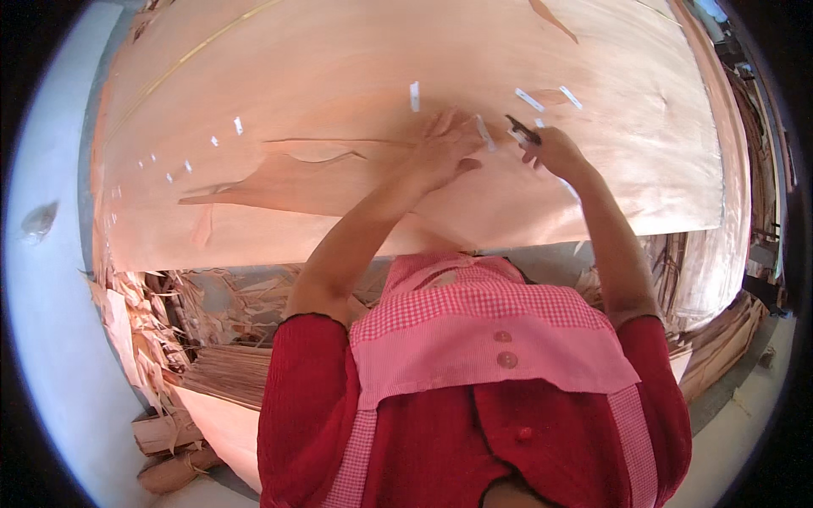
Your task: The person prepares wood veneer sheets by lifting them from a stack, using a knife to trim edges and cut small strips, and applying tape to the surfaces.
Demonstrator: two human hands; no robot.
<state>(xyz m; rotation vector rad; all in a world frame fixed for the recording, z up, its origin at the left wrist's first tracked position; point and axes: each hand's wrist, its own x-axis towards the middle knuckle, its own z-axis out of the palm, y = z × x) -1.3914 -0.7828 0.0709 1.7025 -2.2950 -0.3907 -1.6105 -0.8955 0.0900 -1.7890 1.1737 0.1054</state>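
Note:
A broad sheet of pale orange wood veneer (pixel 339 93) lies in front of me. My left hand (pixel 447 146) rests on it with fingers stretched out, open. By its fingertips is a strip of white tape (pixel 485 134). My right hand (pixel 555 152) is closed around a small dark tool (pixel 522 129) with a narrow tip that points up and left; whether it is a knife or scissors I cannot make out. Left of my left hand, a torn veneer piece (pixel 279 182) with a ragged edge lies within the sheet. More white strips (pixel 529 100) dot the surface around my hands.
Below the sheet's near edge are broken veneer scraps (pixel 161 326) and a stack of thin sheets (pixel 224 372). At the lower left lie chunks of wood (pixel 178 470). Veneer bundles (pixel 720 339) stand at the right. A pale floor strip (pixel 51 322) runs along the left.

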